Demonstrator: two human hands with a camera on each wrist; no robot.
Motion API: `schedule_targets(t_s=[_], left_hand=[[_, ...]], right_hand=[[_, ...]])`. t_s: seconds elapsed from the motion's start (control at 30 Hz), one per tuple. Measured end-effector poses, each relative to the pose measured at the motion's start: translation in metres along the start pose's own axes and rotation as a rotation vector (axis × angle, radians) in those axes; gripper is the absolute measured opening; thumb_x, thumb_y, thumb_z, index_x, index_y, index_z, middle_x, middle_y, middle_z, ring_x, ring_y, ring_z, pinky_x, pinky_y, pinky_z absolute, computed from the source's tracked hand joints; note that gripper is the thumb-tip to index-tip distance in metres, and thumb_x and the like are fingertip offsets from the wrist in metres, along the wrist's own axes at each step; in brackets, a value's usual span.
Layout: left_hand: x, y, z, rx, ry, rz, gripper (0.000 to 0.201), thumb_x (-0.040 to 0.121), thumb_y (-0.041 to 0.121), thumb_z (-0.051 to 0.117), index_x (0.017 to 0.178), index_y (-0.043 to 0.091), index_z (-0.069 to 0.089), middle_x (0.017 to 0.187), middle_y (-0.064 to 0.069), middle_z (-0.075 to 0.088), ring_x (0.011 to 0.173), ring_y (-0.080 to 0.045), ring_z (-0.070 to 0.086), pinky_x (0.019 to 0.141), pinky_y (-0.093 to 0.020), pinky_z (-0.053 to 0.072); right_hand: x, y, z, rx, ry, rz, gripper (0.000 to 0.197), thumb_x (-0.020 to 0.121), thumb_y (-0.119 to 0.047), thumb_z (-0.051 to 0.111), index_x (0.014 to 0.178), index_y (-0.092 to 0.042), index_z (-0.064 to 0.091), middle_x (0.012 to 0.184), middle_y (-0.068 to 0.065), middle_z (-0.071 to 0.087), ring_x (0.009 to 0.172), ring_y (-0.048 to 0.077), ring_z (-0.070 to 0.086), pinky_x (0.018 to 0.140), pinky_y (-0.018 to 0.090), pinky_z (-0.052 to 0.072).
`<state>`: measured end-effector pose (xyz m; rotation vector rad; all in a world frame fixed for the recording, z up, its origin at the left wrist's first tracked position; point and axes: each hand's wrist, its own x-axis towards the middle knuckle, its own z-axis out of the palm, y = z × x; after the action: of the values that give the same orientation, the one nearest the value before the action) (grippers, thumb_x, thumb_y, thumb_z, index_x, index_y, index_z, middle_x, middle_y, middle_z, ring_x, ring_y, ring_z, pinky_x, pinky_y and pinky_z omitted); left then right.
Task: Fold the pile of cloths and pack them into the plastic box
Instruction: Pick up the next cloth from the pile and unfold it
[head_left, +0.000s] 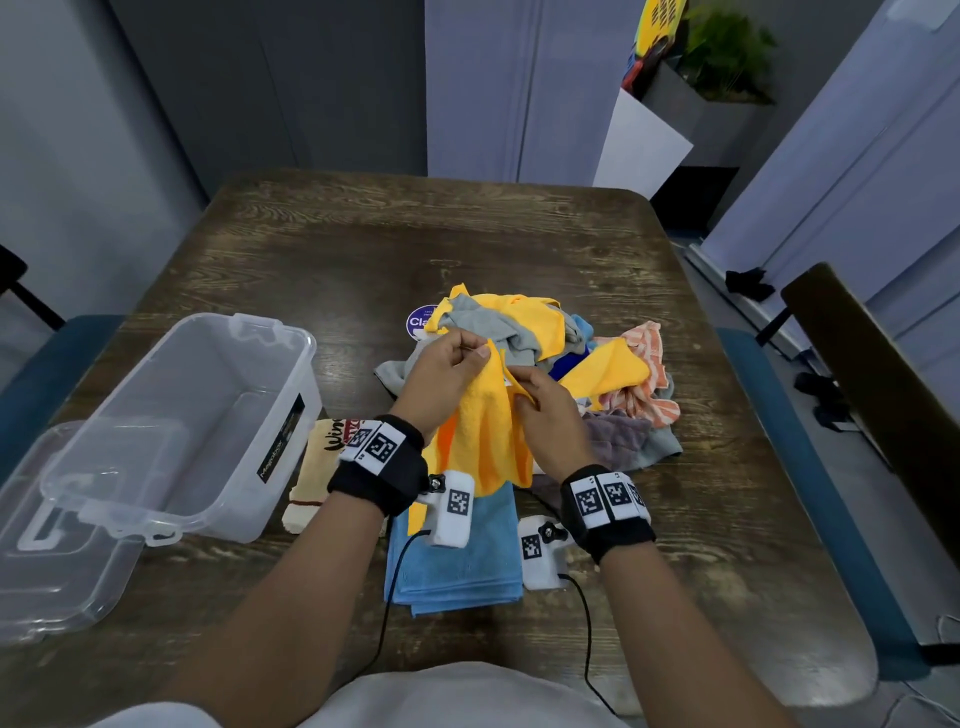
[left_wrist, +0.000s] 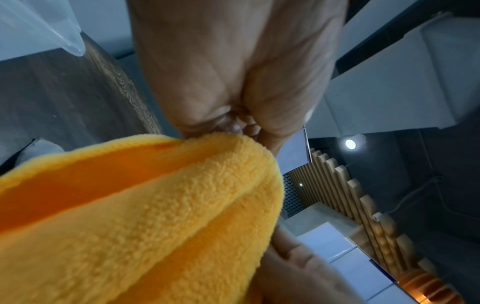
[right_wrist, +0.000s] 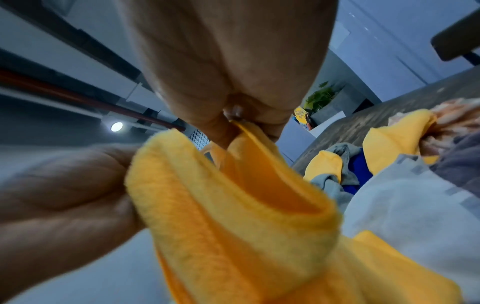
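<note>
Both hands at frame center: left hand (head_left: 451, 368) and right hand (head_left: 545, 402) each pinch the yellow cloth (head_left: 483, 441) up off the tabletop (head_left: 322, 249). Cloth pile (head_left: 613, 384) just right, plastic box (head_left: 176, 421) left.

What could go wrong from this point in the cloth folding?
1. The left hand and right hand pinch the yellow cloth only at its top edge, close together. It hangs bunched, so the fold may come out crooked.
2. Its lower end hangs over the folded blue cloth; laying it down there could disturb that fold.
3. The loose pile lies just behind the hands, so a swing of the cloth might drag pieces along.
</note>
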<state>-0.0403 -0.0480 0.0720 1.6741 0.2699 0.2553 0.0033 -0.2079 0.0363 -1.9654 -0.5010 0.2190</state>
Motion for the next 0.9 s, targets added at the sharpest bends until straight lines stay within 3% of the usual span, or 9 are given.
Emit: schedule_targets(t_s=[0.2, 0.33, 0.43, 0.47, 0.53, 0.6, 0.67, 0.77, 0.9], left_hand=[[0.005, -0.008, 0.004, 0.055, 0.066, -0.027, 0.008, 0.103, 0.022, 0.054, 0.103, 0.02, 0.062, 0.099, -0.005, 0.065, 0.091, -0.014, 0.061, 0.085, -0.036, 0.051], [0.003, -0.006, 0.002, 0.142, 0.013, 0.006, 0.02, 0.105, 0.021, 0.051, 0.116, 0.023, 0.068, 0.08, -0.003, 0.059, 0.071, -0.017, 0.052, 0.066, -0.029, 0.045], [0.004, -0.007, -0.004, 0.238, -0.08, 0.035, 0.027, 0.106, 0.023, 0.048, 0.124, 0.028, 0.067, 0.077, -0.011, 0.054, 0.067, -0.022, 0.046, 0.061, -0.031, 0.039], [0.003, -0.006, -0.006, 0.255, -0.115, 0.045, 0.027, 0.106, 0.023, 0.047, 0.124, 0.027, 0.067, 0.078, -0.012, 0.058, 0.069, -0.022, 0.05, 0.063, -0.031, 0.04], [0.003, -0.006, -0.009, 0.266, -0.157, 0.053, 0.027, 0.107, 0.022, 0.047, 0.121, 0.023, 0.069, 0.097, -0.002, 0.07, 0.086, -0.01, 0.062, 0.077, -0.025, 0.047], [0.004, -0.004, -0.009, 0.264, -0.15, 0.049, 0.022, 0.106, 0.022, 0.048, 0.113, 0.017, 0.068, 0.099, 0.006, 0.068, 0.089, -0.002, 0.061, 0.081, -0.022, 0.047], [0.006, -0.004, -0.008, 0.311, -0.087, 0.074, 0.017, 0.104, 0.023, 0.051, 0.107, 0.012, 0.065, 0.096, 0.003, 0.062, 0.085, -0.005, 0.056, 0.081, -0.026, 0.045], [0.017, 0.001, -0.012, 0.408, 0.096, 0.178, 0.017, 0.103, 0.026, 0.054, 0.107, 0.012, 0.062, 0.108, -0.005, 0.057, 0.1, -0.013, 0.056, 0.09, -0.031, 0.047], [0.027, 0.04, -0.033, 0.319, 0.291, 0.331, 0.009, 0.104, 0.023, 0.05, 0.1, 0.017, 0.055, 0.087, 0.012, 0.055, 0.078, 0.002, 0.051, 0.07, -0.02, 0.041]], right_hand=[[-0.004, -0.01, 0.001, 0.166, -0.094, -0.074, 0.047, 0.101, 0.0, 0.047, 0.144, -0.018, 0.054, 0.142, -0.004, 0.06, 0.133, 0.009, 0.052, 0.113, 0.04, 0.043], [-0.006, -0.004, 0.001, 0.219, -0.105, -0.021, 0.046, 0.102, 0.001, 0.047, 0.145, -0.015, 0.053, 0.145, 0.0, 0.057, 0.136, 0.012, 0.05, 0.115, 0.044, 0.04], [-0.006, 0.0, -0.002, 0.219, -0.117, 0.0, 0.045, 0.102, 0.001, 0.047, 0.143, -0.015, 0.055, 0.143, 0.0, 0.058, 0.135, 0.011, 0.05, 0.115, 0.045, 0.04], [-0.007, 0.0, -0.002, 0.227, -0.118, 0.008, 0.045, 0.102, 0.001, 0.047, 0.142, -0.016, 0.056, 0.143, 0.0, 0.059, 0.135, 0.011, 0.05, 0.115, 0.045, 0.04], [-0.006, 0.0, -0.003, 0.236, -0.117, 0.011, 0.045, 0.101, 0.003, 0.047, 0.139, -0.017, 0.059, 0.142, -0.001, 0.059, 0.134, 0.011, 0.051, 0.115, 0.045, 0.04], [-0.004, -0.002, -0.004, 0.235, -0.113, 0.0, 0.045, 0.1, 0.004, 0.047, 0.137, -0.017, 0.061, 0.14, -0.001, 0.061, 0.133, 0.011, 0.052, 0.115, 0.045, 0.04], [-0.003, -0.006, -0.005, 0.236, -0.122, -0.029, 0.047, 0.099, 0.005, 0.047, 0.138, -0.018, 0.061, 0.138, -0.003, 0.063, 0.131, 0.01, 0.054, 0.114, 0.042, 0.042], [0.001, -0.014, -0.009, 0.152, -0.148, -0.087, 0.053, 0.095, 0.005, 0.049, 0.138, -0.024, 0.058, 0.132, -0.011, 0.063, 0.125, 0.007, 0.055, 0.106, 0.033, 0.046], [0.011, -0.025, -0.026, -0.11, -0.184, -0.112, 0.048, 0.092, 0.004, 0.051, 0.13, -0.022, 0.061, 0.117, -0.008, 0.066, 0.105, 0.01, 0.06, 0.087, 0.031, 0.049]])
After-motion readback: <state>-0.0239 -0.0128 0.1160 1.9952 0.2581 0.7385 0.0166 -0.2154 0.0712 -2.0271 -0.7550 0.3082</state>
